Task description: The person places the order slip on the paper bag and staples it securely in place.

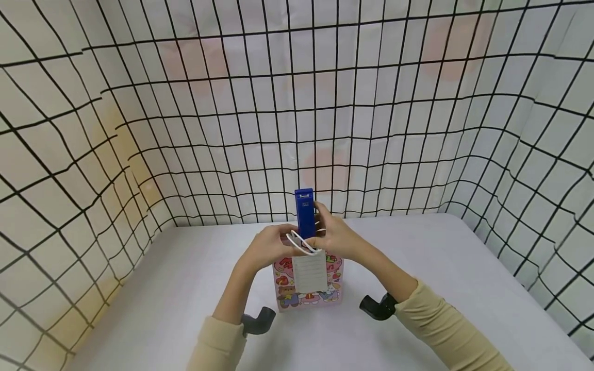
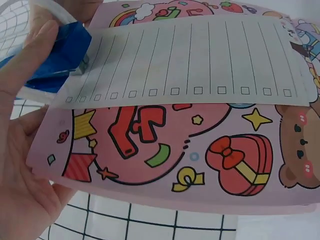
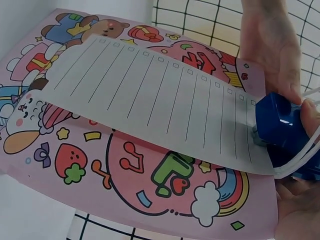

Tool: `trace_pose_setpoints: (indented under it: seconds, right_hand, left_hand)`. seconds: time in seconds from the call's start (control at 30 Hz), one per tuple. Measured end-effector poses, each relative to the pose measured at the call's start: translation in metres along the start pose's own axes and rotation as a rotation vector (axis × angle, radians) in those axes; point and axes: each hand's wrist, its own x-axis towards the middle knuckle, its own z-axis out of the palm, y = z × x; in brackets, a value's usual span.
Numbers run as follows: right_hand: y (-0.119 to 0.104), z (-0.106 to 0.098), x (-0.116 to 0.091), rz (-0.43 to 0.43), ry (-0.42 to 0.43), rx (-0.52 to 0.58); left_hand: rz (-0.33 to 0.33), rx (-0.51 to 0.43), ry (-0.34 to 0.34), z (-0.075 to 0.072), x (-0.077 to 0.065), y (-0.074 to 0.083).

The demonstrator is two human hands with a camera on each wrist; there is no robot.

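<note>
A pink paper gift bag (image 1: 284, 298) printed with cartoon bears, hearts and stars stands on the table in the head view. Against its front hangs a white lined slip (image 1: 310, 275) with a row of small checkboxes. My right hand (image 1: 339, 238) grips a blue stapler (image 1: 304, 212), which points up and away from me. In the right wrist view the stapler's front end (image 3: 275, 117) meets the slip's top edge. My left hand (image 1: 268, 248) holds the bag's top edge, its thumb close to the stapler. White cord handles (image 3: 299, 164) loop beside the stapler; some fingers are hidden behind the bag.
The white tabletop (image 1: 162, 293) spreads around the bag. Black grid netting over white sheets (image 1: 260, 123) encloses the back and both sides. Dark curved wrist mounts (image 1: 260, 321) stick out from both forearms.
</note>
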Motion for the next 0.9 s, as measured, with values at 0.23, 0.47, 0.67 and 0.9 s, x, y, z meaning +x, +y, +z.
trace_pose_setpoints:
  seconds: [0.23,0.47,0.67,0.9]
  right_hand:
    - [-0.001,0.002,0.0,0.006,0.001,0.0]
    - [-0.005,-0.003,-0.003,0.038,-0.057,-0.08]
    - [-0.008,-0.009,-0.005,0.036,-0.137,-0.129]
    - [-0.008,-0.005,-0.005,0.04,-0.13,-0.172]
  left_hand:
    - [0.036,0.175,0.072,0.005,-0.001,0.006]
    - [0.137,0.232,0.098,0.009,-0.003,0.007]
    - [0.158,0.223,0.127,0.013,-0.002,0.005]
    - [0.152,0.214,0.136,0.013,0.0,0.002]
